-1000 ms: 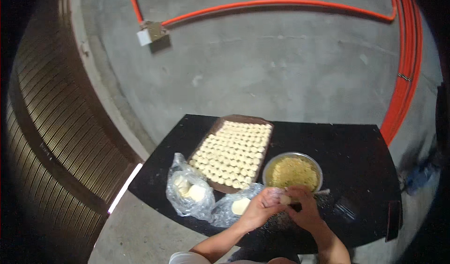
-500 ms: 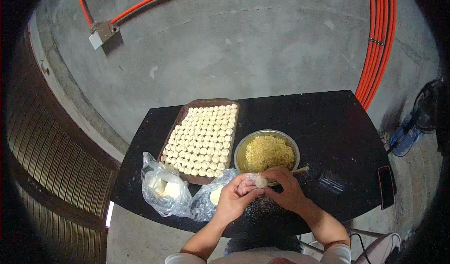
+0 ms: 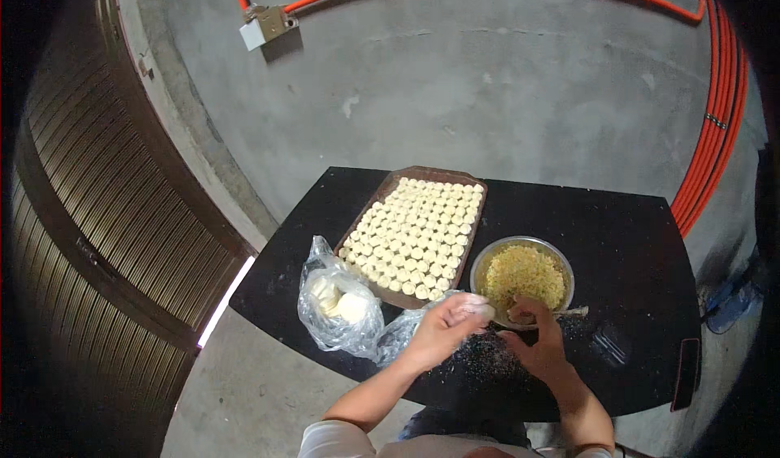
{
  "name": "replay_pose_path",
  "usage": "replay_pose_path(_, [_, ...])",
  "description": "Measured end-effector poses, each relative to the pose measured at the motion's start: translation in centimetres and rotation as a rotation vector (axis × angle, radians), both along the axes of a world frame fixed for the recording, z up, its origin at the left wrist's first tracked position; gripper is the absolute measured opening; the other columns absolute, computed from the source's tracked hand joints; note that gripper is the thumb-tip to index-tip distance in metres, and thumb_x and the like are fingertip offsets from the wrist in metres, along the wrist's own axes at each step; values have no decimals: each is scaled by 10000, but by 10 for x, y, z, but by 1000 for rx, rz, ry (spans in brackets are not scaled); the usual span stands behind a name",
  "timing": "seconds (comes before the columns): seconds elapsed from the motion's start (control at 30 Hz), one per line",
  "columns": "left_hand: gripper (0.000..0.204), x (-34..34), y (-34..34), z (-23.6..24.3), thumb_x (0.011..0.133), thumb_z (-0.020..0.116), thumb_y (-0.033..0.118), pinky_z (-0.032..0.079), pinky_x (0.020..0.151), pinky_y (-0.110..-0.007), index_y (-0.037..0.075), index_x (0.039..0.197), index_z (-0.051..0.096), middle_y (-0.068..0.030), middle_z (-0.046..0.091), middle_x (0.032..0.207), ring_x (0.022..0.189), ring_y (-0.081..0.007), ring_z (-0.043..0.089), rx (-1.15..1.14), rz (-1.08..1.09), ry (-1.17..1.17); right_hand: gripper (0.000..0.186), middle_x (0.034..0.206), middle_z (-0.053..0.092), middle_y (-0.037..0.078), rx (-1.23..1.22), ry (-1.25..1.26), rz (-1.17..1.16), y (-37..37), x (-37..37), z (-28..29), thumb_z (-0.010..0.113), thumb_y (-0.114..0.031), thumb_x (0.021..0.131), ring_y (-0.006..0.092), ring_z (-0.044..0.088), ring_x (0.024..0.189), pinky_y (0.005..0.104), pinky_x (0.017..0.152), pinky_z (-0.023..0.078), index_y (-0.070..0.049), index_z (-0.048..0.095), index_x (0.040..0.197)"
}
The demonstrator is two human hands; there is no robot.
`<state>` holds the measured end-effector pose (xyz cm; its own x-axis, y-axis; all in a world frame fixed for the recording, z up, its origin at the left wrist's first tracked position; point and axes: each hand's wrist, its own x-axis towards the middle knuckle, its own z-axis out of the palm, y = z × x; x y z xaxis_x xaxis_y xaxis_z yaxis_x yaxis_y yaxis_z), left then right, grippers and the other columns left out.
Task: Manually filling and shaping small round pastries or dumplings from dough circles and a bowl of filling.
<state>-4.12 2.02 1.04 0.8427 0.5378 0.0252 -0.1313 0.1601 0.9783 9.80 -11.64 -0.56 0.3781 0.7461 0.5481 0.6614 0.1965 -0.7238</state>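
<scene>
My left hand (image 3: 448, 328) is closed around a small pale dough piece (image 3: 485, 308), like a dumpling, just below the bowl's left side. My right hand (image 3: 536, 338) is beside it, thumb and index finger spread apart with nothing seen between them. Its fingertips reach over the near rim of a metal bowl (image 3: 478, 273) holding a crumbly yellow filling (image 3: 524, 273). A pale stick-like handle (image 3: 573, 312) juts out to the right of the bowl. To the left, a brown tray (image 3: 422, 171) carries many small round dumplings (image 3: 414, 234) in close rows.
A clear plastic bag (image 3: 363, 338) with round dough wrappers (image 3: 352, 307) lies left of my hands; another bag (image 3: 398, 334) is partly behind my left hand. White flour (image 3: 486, 360) dusts the black table (image 3: 609, 214). A dark glossy item (image 3: 609, 345) and a red-edged phone (image 3: 686, 373) lie right.
My hands have parted: the right has let go of the dough piece and opened, while the left keeps it. The whole view has shifted and turned, so the table appears further right.
</scene>
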Motion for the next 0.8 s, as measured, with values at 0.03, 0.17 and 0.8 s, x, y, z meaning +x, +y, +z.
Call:
replay_pose_path(0.03, [324, -6, 9, 6, 862, 580, 60, 492, 738, -222, -3, 1168, 494, -55, 619, 972, 865, -100, 591, -101, -7, 37, 507, 995, 557, 126, 6, -6, -1, -1, 3, 1, 738, -49, 682, 269, 582, 883, 357, 772, 481, -47, 495, 1127])
replay_pose_path(0.17, [252, -44, 75, 18, 903, 506, 97, 518, 812, -235, -21, 1125, 526, -98, 613, 1012, 906, -162, 609, -411, 148, -5, 443, 943, 573, 130, -22, -58, -32, -3, 4, 13, 699, 1, 698, 278, 585, 867, 359, 756, 477, -36, 512, 1098])
replay_pose_path(0.8, [250, 49, 377, -52, 639, 733, 70, 485, 698, -376, 23, 824, 572, -143, 620, 781, 803, -317, 607, 1121, 788, 654, 116, 734, 595, 129, 275, -244, -463, -5, -11, -18, 548, 80, 729, 272, 564, 662, 340, 633, 442, 6, 588, 809])
